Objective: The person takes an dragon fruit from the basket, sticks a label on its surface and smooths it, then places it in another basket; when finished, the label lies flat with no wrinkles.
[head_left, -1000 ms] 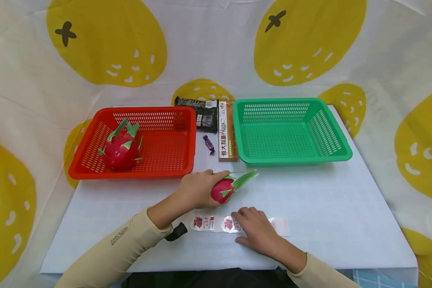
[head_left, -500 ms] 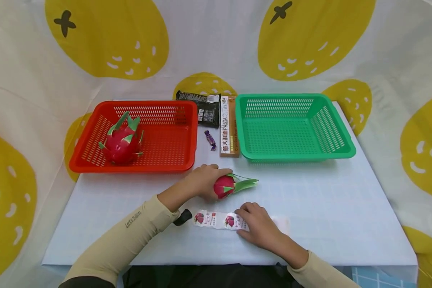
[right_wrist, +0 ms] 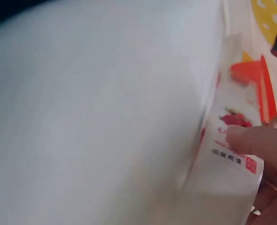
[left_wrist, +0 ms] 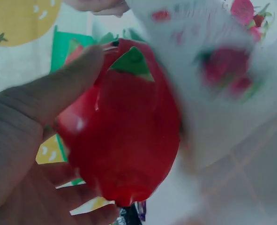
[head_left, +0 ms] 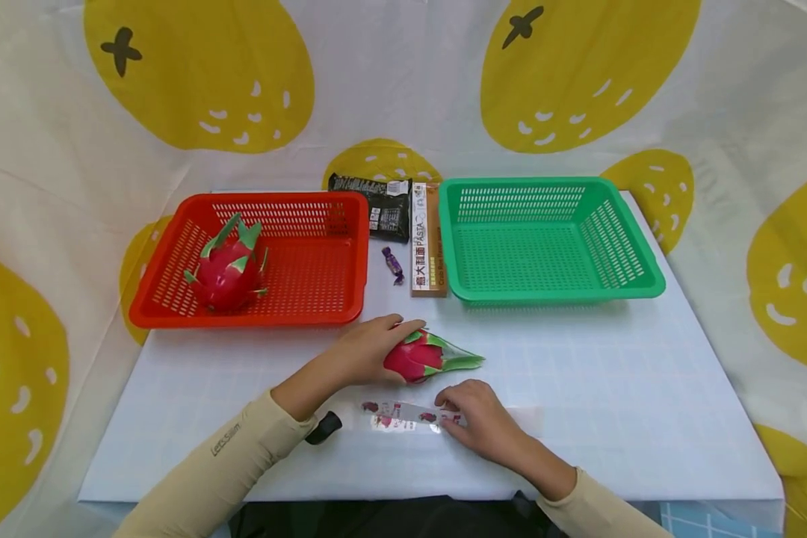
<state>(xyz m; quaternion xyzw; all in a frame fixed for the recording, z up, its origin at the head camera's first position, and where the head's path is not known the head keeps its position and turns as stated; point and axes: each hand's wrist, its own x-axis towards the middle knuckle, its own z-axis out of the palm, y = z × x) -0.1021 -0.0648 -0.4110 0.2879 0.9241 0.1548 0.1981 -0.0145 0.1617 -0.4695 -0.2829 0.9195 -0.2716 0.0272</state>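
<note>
My left hand [head_left: 366, 353] grips a red dragon fruit [head_left: 415, 359] with green leaves, lying on its side with the tip pointing right. In the left wrist view the thumb lies across that dragon fruit [left_wrist: 124, 140]. Nearer the table's front edge, my right hand [head_left: 480, 420] pinches a strip of dragon fruit stickers [head_left: 406, 411]. The strip is lifted and tilted, and another printed label [head_left: 393, 424] shows just below it. The right wrist view has the thumb pressing on the strip [right_wrist: 222, 173]; the other fingers are partly hidden.
A red basket [head_left: 249, 323] at the left holds another dragon fruit [head_left: 225, 276]. A green basket [head_left: 558, 294] stands at the right. Between them lie a black packet [head_left: 390, 217], a pasta box [head_left: 429, 239] and a purple wrapped candy [head_left: 393, 265].
The sticker strip, flatter on the table before, is now raised and tilted in my right hand. My left hand and the dragon fruit have shifted slightly left.
</note>
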